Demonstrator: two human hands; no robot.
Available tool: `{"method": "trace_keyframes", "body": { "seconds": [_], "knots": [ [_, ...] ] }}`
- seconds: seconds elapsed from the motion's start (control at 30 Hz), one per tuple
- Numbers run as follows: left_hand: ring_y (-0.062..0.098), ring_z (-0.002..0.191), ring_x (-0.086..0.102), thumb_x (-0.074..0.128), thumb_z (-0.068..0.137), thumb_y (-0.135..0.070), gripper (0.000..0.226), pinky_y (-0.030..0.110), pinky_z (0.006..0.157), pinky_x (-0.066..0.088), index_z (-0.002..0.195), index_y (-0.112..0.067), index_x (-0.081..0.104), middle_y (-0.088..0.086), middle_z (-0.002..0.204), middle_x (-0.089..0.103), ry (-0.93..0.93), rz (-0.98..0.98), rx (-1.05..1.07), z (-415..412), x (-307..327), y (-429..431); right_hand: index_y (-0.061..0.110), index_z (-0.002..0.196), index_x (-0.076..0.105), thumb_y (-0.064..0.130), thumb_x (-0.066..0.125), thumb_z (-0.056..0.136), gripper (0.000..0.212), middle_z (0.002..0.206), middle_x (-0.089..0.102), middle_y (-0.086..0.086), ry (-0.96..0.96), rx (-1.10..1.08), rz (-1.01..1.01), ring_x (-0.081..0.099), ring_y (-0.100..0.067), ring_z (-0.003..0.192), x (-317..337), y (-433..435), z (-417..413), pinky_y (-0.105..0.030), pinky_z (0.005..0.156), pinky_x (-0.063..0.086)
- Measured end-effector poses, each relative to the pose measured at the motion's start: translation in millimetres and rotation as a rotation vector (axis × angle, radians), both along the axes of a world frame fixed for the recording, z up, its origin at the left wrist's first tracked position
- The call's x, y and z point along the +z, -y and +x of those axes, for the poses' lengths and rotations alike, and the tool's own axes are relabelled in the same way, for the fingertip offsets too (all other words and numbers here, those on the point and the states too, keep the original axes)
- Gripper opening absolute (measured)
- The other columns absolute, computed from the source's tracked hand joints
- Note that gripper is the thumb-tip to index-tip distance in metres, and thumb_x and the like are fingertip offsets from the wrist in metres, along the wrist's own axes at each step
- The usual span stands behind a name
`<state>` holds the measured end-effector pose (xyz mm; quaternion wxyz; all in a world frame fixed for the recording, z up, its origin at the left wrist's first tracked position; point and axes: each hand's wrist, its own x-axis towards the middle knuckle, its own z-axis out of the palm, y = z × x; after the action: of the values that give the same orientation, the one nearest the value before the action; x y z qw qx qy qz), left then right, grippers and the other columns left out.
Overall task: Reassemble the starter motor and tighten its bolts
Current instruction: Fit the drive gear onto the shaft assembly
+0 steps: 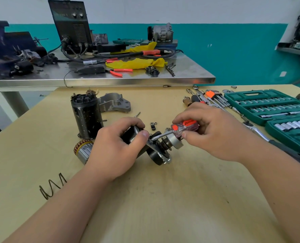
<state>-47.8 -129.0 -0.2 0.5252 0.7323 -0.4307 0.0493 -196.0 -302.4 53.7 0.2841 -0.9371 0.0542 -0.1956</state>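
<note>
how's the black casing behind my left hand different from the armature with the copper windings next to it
The black casing stands upright; the armature lies on its side. The casing is black with pale specks; the armature is silvery with copper-coloured windings at one end. The casing shows almost whole; the armature is partly hidden behind the left hand. Both are cylinders on the table, and neither is gripped.
</note>
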Motion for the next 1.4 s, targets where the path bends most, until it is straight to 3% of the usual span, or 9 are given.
{"method": "trace_keyframes", "body": {
  "seconds": [0.17,0.63,0.83,0.93,1.0,1.07,1.2,1.3,1.4],
  "knots": [
    [0.001,0.089,0.061,0.052,0.074,-0.054,0.024,0.013,0.067,0.049,0.09,-0.041,0.065,-0.026,0.097,0.063,0.022,0.013,-0.019,-1,1,0,0.056,0.095,0.057,0.021,0.061,0.086,0.036,0.107,0.05,0.03,-0.068,0.073,-0.098,0.049,0.01,0.103,15,3,4,-0.001,0.08,0.035],
    [0.002,0.086,0.062,0.053,0.074,-0.054,0.025,0.025,0.066,0.052,0.089,-0.04,0.065,-0.026,0.094,0.064,0.006,0.002,-0.011,-1,1,0,0.051,0.096,0.059,0.014,0.063,0.085,0.039,0.104,0.053,0.028,-0.017,0.058,-0.037,0.053,0.003,0.102,9,6,3,-0.011,0.083,0.042],
    [0.0,0.085,0.063,0.053,0.074,-0.055,0.024,0.021,0.063,0.053,0.089,-0.042,0.065,-0.028,0.094,0.064,0.01,0.01,-0.012,-1,1,0,0.05,0.098,0.06,0.016,0.064,0.085,0.036,0.104,0.054,0.027,-0.013,0.053,-0.103,0.051,0.006,0.102,8,6,2,-0.004,0.081,0.036],
    [0.0,0.086,0.062,0.053,0.074,-0.054,0.023,0.015,0.065,0.05,0.089,-0.042,0.065,-0.028,0.095,0.064,0.023,0.003,-0.015,-1,1,0,0.047,0.103,0.061,0.019,0.065,0.085,0.033,0.099,0.06,0.025,-0.01,0.052,-0.026,0.057,0.003,0.099,8,7,3,-0.008,0.082,0.043],
    [0.0,0.088,0.061,0.053,0.074,-0.054,0.023,0.013,0.066,0.049,0.09,-0.042,0.065,-0.028,0.096,0.063,0.033,0.006,-0.021,-1,2,0,0.047,0.102,0.06,0.029,0.064,0.085,0.025,0.093,0.065,0.022,-0.025,0.05,0.093,0.063,0.0,0.086,10,6,4,-0.013,0.073,0.05],
    [0.0,0.088,0.061,0.053,0.075,-0.053,0.024,0.015,0.067,0.049,0.091,-0.04,0.065,-0.027,0.097,0.063,0.039,0.011,-0.027,-1,2,0,0.045,0.096,0.058,0.045,0.054,0.082,0.014,0.085,0.065,0.018,-0.031,0.018,0.074,0.061,0.0,0.068,13,3,5,-0.015,0.06,0.048],
    [0.001,0.088,0.061,0.053,0.074,-0.054,0.025,0.014,0.067,0.048,0.091,-0.04,0.066,-0.027,0.096,0.063,0.025,0.012,-0.024,0,2,1,0.033,0.083,0.056,0.057,0.035,0.083,0.032,0.064,0.059,0.007,-0.035,-0.042,-0.085,0.053,0.003,0.06,11,-2,12,-0.017,0.05,0.038],
    [0.0,0.089,0.061,0.053,0.074,-0.054,0.024,0.012,0.066,0.048,0.09,-0.041,0.065,-0.028,0.095,0.063,0.024,0.016,-0.021,0,2,0,0.04,0.094,0.052,0.044,0.047,0.088,0.009,0.083,0.055,0.017,-0.107,0.042,0.064,0.056,0.01,0.066,9,0,8,-0.008,0.056,0.04],
    [0.0,0.09,0.061,0.053,0.075,-0.054,0.024,0.011,0.068,0.047,0.091,-0.041,0.065,-0.028,0.097,0.063,0.038,0.024,-0.027,-2,3,0,0.04,0.103,0.049,0.024,0.054,0.094,0.019,0.081,0.062,0.019,-0.104,0.084,0.225,0.055,-0.002,0.052,7,3,6,-0.015,0.052,0.045]
  ]
}}
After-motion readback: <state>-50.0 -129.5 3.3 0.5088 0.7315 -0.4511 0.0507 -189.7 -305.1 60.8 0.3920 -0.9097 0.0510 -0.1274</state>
